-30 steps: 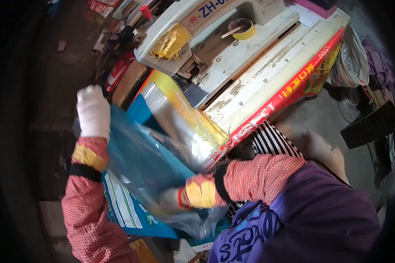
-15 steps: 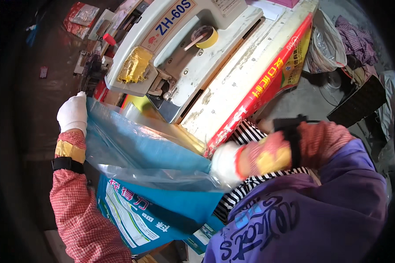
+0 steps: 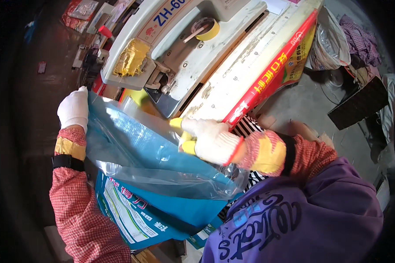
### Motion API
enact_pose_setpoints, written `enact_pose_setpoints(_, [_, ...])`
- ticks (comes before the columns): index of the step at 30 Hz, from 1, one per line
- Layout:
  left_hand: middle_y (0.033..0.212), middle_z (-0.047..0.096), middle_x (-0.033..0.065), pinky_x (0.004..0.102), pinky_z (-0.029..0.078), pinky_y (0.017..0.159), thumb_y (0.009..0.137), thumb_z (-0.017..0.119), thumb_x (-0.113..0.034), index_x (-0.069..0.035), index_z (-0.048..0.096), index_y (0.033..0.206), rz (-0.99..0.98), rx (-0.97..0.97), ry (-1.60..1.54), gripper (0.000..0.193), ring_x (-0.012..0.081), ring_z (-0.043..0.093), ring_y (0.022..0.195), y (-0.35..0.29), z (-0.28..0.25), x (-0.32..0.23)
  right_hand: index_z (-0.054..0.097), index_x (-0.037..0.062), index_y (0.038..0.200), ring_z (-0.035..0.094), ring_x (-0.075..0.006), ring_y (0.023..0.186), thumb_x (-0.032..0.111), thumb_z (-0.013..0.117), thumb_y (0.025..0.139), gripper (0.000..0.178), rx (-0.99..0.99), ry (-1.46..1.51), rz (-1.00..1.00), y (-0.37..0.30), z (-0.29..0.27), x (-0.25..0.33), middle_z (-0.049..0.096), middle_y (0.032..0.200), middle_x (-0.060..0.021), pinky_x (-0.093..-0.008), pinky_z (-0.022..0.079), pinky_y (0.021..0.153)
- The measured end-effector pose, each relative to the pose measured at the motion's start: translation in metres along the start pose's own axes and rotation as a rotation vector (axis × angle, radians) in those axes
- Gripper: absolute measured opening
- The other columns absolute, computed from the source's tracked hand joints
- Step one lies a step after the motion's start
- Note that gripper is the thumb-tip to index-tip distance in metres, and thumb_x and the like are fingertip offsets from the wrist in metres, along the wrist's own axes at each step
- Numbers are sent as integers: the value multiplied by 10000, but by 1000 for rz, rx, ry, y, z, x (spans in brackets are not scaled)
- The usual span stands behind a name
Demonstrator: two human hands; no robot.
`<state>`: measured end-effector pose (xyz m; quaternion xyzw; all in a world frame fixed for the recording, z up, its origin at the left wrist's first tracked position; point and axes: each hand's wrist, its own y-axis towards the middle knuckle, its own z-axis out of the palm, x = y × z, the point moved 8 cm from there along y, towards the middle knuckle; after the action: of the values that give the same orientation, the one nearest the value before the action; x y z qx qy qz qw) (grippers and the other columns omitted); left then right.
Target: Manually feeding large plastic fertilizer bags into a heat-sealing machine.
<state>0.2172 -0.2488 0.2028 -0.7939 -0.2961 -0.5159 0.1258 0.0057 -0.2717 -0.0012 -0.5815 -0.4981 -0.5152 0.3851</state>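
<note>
A blue woven plastic sack (image 3: 162, 208) with a loose clear plastic liner (image 3: 162, 177) hangs in front of me, its mouth spread toward the machine. My left hand (image 3: 73, 109), in a white knit glove, is closed on the sack's upper left corner. Above the right part of the mouth is my right hand (image 3: 210, 140), in a white glove with yellow fingertips. Its fingers look apart, close to the liner's far edge, and I see nothing held in them. Just beyond the sack stands a pale industrial sewing machine (image 3: 131, 33) with yellow tape on its head.
A yellow tape roll (image 3: 208, 30) lies on the machine bed. Along the worn white table (image 3: 232, 83) runs a red and yellow printed sheet (image 3: 272, 72). At the right are a whitish bag (image 3: 331, 46), checked cloth (image 3: 357, 37) and a dark board (image 3: 360, 103).
My right hand has moved up and left from the sack's right edge to above its mouth. The left hand keeps its hold on the corner, almost unmoved.
</note>
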Motion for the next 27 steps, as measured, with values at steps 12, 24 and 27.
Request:
enact_pose_setpoints(12, [1081,584,184,419,444,857,895,378,-176,-85,541,1109,-132,278,-291,284,365,547,1013,24,30,16,638,89,973,618,-310,825,290,586,734,317,393,-253,181,19,55,-10,649,872,-136,-404,482,695])
enact_pose_setpoints(24, [747,629,100,422,499,524,794,486,-183,-105,588,919,43,-122,-445,180,304,624,600,29,118,-143,574,85,1021,624,-278,818,243,486,863,241,87,192,-39,-27,6,-15,623,869,-145,-357,485,699])
enact_pose_setpoints(27, [627,551,60,370,457,444,737,536,-155,-129,531,1007,272,-466,-363,272,248,574,509,7,114,-182,569,82,1085,596,-167,821,228,526,876,259,71,238,239,-64,-22,-70,627,896,-88,-310,483,739])
